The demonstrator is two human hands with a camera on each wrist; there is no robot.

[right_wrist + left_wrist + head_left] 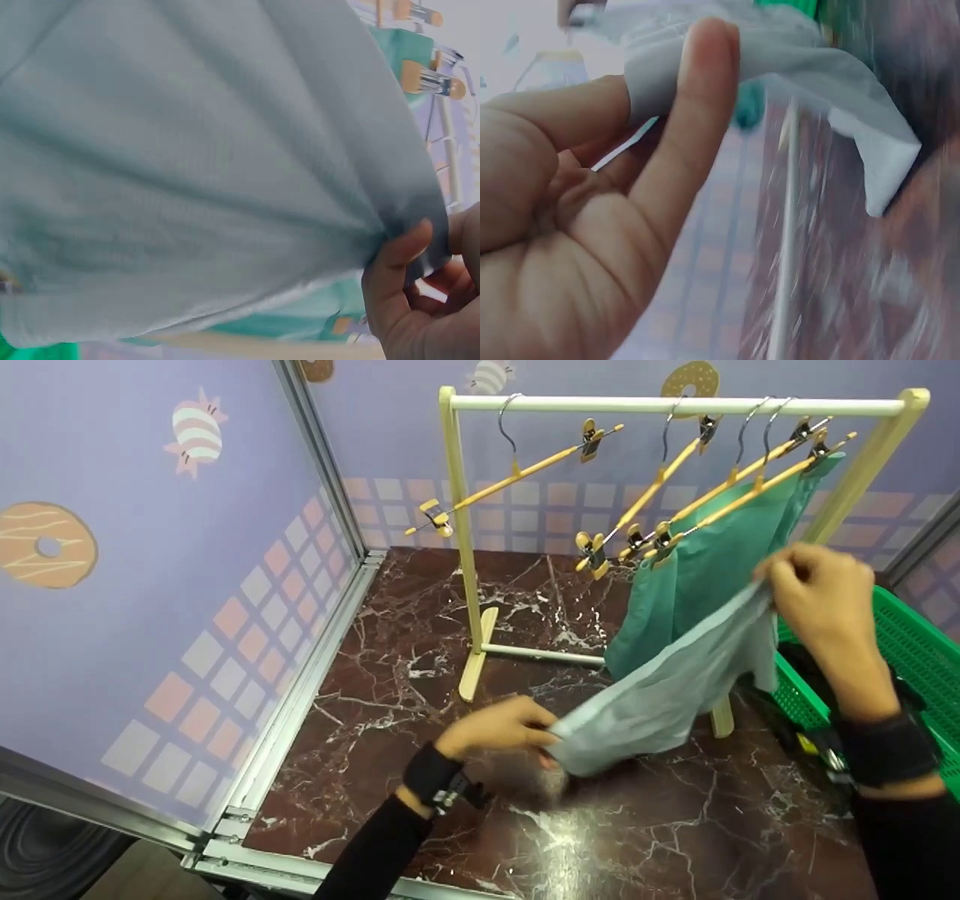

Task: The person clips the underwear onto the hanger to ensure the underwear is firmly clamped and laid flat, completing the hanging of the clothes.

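A pale grey-blue pair of shorts [660,697] is stretched slantwise above the dark marbled table. My left hand [495,725] pinches the lower left end of its waistband; the left wrist view shows the cloth [780,45] between thumb and fingers. Higher up, my right hand [829,596] pinches the other end of the band. Cloth fills most of the right wrist view, the thumb [409,244] pressed on the band's corner. Behind the shorts, a green garment [720,532] hangs from yellow clip hangers on the rack, partly covered by the pale cloth.
The rack [675,406] carries a bare yellow clip hanger [540,471] on its left and several hangers bunched at right. A green basket [922,652] holding dark things stands on the right, behind my right forearm. A patterned wall [225,585] borders the left side.
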